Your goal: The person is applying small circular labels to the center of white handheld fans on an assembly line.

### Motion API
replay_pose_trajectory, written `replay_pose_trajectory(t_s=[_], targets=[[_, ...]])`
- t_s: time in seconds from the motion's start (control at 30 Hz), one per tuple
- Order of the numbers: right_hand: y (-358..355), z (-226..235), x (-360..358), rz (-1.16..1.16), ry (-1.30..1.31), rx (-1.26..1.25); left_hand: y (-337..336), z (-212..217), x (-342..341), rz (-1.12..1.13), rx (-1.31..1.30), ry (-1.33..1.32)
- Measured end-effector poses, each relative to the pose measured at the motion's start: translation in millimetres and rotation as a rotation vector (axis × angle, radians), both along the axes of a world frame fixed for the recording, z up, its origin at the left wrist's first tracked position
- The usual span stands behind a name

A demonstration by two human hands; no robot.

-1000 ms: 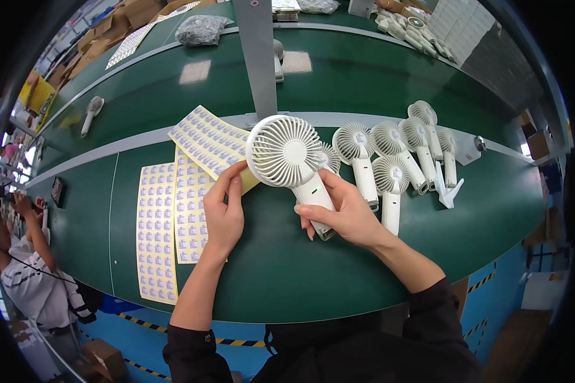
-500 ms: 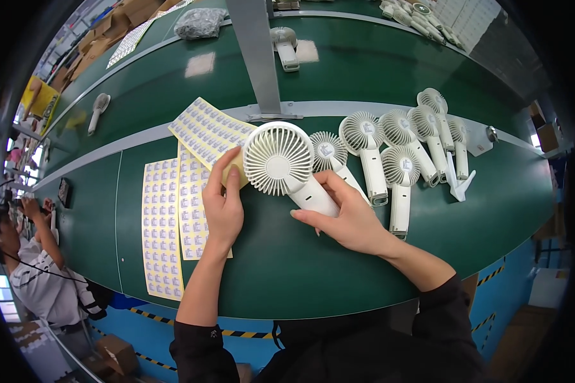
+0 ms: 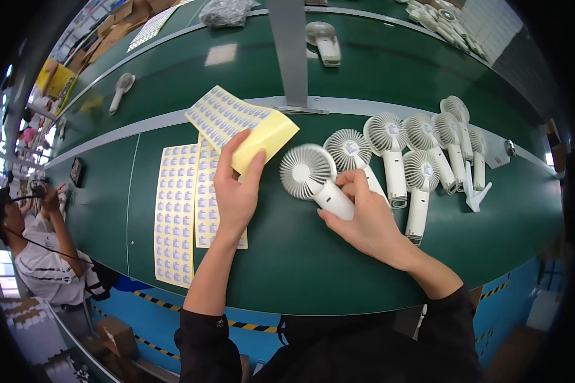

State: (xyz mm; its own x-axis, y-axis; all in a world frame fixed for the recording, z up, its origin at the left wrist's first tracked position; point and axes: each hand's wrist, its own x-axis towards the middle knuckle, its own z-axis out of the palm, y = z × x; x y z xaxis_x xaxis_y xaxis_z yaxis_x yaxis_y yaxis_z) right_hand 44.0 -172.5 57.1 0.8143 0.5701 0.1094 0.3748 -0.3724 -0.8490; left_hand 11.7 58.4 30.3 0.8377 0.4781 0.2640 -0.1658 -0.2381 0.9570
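Observation:
My left hand [image 3: 237,191] pinches the edge of a yellow-backed sticker sheet [image 3: 269,142], which is curled so that its plain back shows at the right end. Rows of small grey labels cover the sheet's face. In my right hand [image 3: 369,220] is a white handheld fan [image 3: 306,172], gripped by its handle, with its round grille turned up and to the left. The grille's centre shows no label. Two more sticker sheets [image 3: 176,217] lie flat on the table, left of my left forearm. Close behind my right fingers rests another fan [image 3: 349,148] with a label on its hub.
Several labelled white fans [image 3: 421,172] lie in a group at the right, beside a small white stand-like part [image 3: 475,191]. A grey metal post [image 3: 289,57] rises behind the sheets. Across the divider lie a fan [image 3: 326,45] and a plastic bag [image 3: 227,11]. A person [image 3: 41,255] works at far left.
The held fan has moved away from my left hand, rightward. My left hand now pinches the sticker sheet and bends its end up. The whole view has shifted slightly.

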Motion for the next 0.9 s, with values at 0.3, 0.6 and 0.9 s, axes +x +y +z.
replay_pose_trajectory(t_s=[0.3,0.6,0.9], targets=[[9.2,21.3,0.2,0.04,-0.049,-0.315,-6.9,14.1,-10.2,-0.187,-0.077,-0.022],[43.5,9.8,44.3,0.114,0.29,0.382,-9.0,17.8,-11.7,-0.246,0.01,0.048],[45.0,13.4,42.2,0.068,-0.498,0.063,5.7,27.1,-11.5,-0.278,0.036,0.131]])
